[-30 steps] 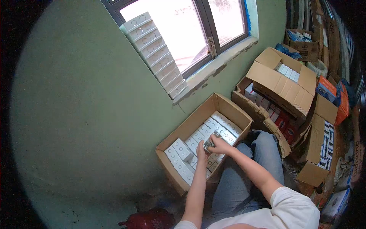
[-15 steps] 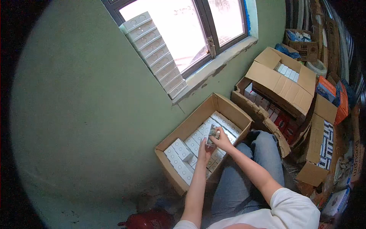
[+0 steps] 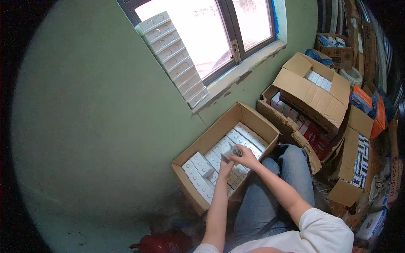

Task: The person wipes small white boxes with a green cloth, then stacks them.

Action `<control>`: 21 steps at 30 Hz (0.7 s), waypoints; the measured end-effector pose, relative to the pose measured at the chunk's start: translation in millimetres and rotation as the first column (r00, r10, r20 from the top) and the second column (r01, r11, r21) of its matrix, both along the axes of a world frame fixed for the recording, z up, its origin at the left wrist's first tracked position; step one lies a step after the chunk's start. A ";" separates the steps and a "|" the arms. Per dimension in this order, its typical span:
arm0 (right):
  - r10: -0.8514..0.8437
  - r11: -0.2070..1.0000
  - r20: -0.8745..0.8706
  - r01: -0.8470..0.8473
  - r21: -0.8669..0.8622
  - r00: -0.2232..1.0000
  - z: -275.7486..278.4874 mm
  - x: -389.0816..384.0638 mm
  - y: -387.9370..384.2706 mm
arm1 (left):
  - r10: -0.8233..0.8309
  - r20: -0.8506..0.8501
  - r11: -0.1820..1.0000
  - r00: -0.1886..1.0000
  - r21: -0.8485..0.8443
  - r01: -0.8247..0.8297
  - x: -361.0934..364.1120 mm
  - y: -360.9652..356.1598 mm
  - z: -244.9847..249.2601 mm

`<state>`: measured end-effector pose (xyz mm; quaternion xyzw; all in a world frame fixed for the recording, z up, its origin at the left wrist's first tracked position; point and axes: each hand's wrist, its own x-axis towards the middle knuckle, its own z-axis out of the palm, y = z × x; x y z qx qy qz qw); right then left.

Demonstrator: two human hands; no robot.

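Observation:
Both my hands work close together above an open cardboard carton (image 3: 192,154). My left hand (image 3: 227,165) is closed around a white box with round markings (image 3: 228,150), tilted over the carton. At that box's right end, my right hand (image 3: 245,157) pinches a small grey-green item (image 3: 237,150), too blurred to name. Below lie rows of similar white boxes (image 3: 196,179), with circles on their faces. One white box (image 3: 202,165) sits on top of the others at the left.
A tall stack of white boxes (image 3: 175,61) leans in the window corner on the sill (image 3: 242,69). To the right stand a large open carton (image 3: 312,97) and another holding blue-and-white packs (image 3: 360,162). A dark red object (image 3: 162,243) lies on the floor.
The white box in my left hand has turned, so more of its pale side shows. My right hand has shifted slightly, and the grey-green item is now at the box's right end.

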<state>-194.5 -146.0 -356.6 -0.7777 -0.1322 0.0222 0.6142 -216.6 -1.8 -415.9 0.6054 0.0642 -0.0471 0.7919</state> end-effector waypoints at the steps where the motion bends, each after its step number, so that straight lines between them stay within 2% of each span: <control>1: 0.056 0.996 0.010 -0.055 -0.067 0.998 -0.3 0.7 -2.1 | -0.014 -0.006 0.998 1.000 0.068 0.014 -0.2 0.1 2.0; 2: 0.111 0.985 0.017 -0.108 -0.133 0.994 -0.7 1.3 -3.2 | -0.009 -0.067 0.998 0.998 0.060 0.013 -0.9 0.5 4.1; 3: 0.065 0.992 0.153 -0.048 -0.112 0.986 -1.7 -0.6 -0.8 | -0.006 -0.128 0.999 0.992 0.053 0.013 -1.6 0.5 7.1; 4: 0.059 0.984 0.195 -0.025 -0.174 0.979 -3.1 -3.1 0.9 | -0.005 -0.188 0.999 0.982 0.046 0.014 -2.5 0.6 9.9; 7: 0.054 0.934 0.316 0.064 -0.351 0.947 -5.8 -8.1 1.9 | -0.061 -0.294 0.979 0.954 -0.204 0.000 -6.4 3.4 23.9; 10: 0.101 0.929 0.438 0.072 -0.362 0.893 -3.1 -10.8 2.4 | -0.198 -0.159 0.844 0.967 -0.530 0.086 -8.9 14.4 39.2; 11: 0.138 0.914 0.407 0.042 -0.403 0.903 -0.6 -12.5 3.2 | -0.246 -0.132 0.772 0.960 -0.625 0.112 -7.0 21.6 30.0; 13: 0.202 0.877 0.345 -0.013 -0.480 0.917 6.6 -16.8 4.6 | -0.153 -0.234 0.835 0.960 -0.550 -0.001 -7.1 15.2 43.6; 14: 0.232 0.867 0.369 -0.019 -0.497 0.900 5.6 -17.9 5.4 | -0.101 -0.283 0.861 0.954 -0.506 -0.059 -8.0 12.5 50.5; 16: 0.298 0.846 0.418 -0.035 -0.532 0.858 3.9 -20.1 8.4 | -0.017 -0.220 0.926 0.975 -0.372 -0.068 -11.5 4.4 54.3; 18: 0.291 0.862 0.448 -0.028 -0.507 0.845 4.2 -20.2 10.1 | 0.081 -0.154 0.964 0.985 -0.237 -0.117 -11.5 -3.0 56.9; 21: 0.267 0.896 0.534 -0.003 -0.444 0.802 0.2 -16.8 12.0 | 0.119 -0.170 0.983 0.978 -0.118 -0.140 -9.7 -2.0 59.4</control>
